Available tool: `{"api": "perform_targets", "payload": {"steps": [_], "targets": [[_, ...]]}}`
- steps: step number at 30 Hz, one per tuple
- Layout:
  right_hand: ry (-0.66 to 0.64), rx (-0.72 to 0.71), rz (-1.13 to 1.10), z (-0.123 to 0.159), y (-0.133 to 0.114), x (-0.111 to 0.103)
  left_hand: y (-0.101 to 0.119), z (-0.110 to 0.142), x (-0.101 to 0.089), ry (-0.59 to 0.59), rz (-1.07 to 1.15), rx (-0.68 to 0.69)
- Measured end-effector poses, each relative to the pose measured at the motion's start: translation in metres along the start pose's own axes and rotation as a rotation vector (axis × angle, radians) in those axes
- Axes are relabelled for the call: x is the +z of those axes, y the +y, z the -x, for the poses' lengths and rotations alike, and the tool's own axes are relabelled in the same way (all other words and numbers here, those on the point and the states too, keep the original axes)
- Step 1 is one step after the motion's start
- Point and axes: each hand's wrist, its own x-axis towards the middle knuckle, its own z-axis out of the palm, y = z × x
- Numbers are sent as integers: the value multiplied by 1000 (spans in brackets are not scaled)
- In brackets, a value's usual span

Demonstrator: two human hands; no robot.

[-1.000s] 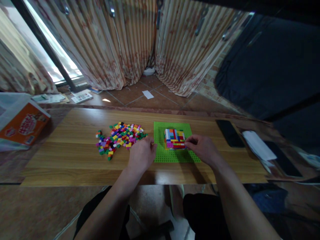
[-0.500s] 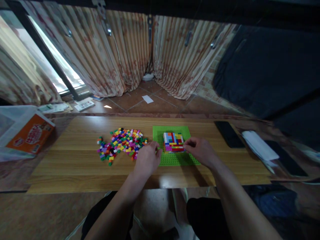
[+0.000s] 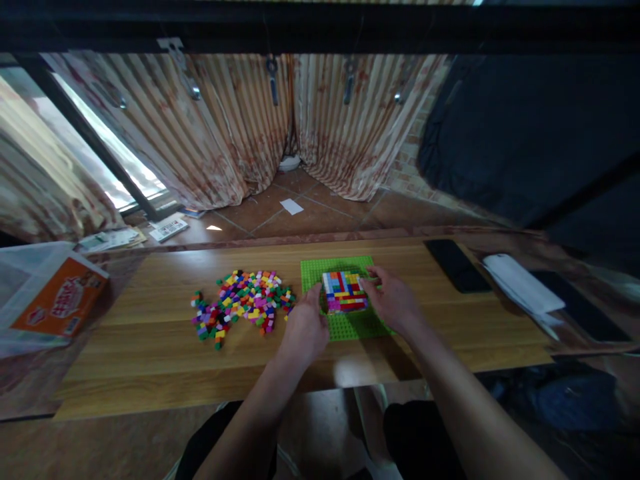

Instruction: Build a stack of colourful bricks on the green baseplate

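Note:
A low block of toy building bricks (image 3: 345, 291), with white, yellow, red and blue pieces on top, sits on a green studded baseplate (image 3: 357, 330). My left hand (image 3: 306, 325) is at the block's left side, its index finger stretched along that edge and its thumb nearer me. On the opposite side, my right hand (image 3: 395, 301) has bent fingers against the right edge. Both hands appear to grip the block between them, though the fingertips are small and slightly blurred. Left of my left hand lies a loose pile of coloured bricks (image 3: 250, 297).
The wooden table (image 3: 150, 353) carries a black phone (image 3: 457, 265) at its right. Beyond that edge are a white item (image 3: 520, 283) and another dark flat object (image 3: 583, 303). A plastic container with an orange label (image 3: 60, 297) stands at the left. Curtains hang behind.
My left hand has moved right, from beside the brick pile to the block's left side. My right hand has shifted slightly up along the right edge. The camera view has tilted a little.

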Motion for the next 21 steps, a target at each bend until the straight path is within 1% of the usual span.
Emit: {"api": "perform_targets", "payload": {"steps": [4,9,15,21], "targets": [[-26,-24,2,0,1,12,0,-1,3,11,105,55],[-34,-27,-44,-4,2,19,-2,-3,8,14,149,34],[-98,39,-212,-15,3,21,-2,-4,11,37,168,48],[-108,115,-417,-22,9,26,1,-4,9,32,155,37]]}}
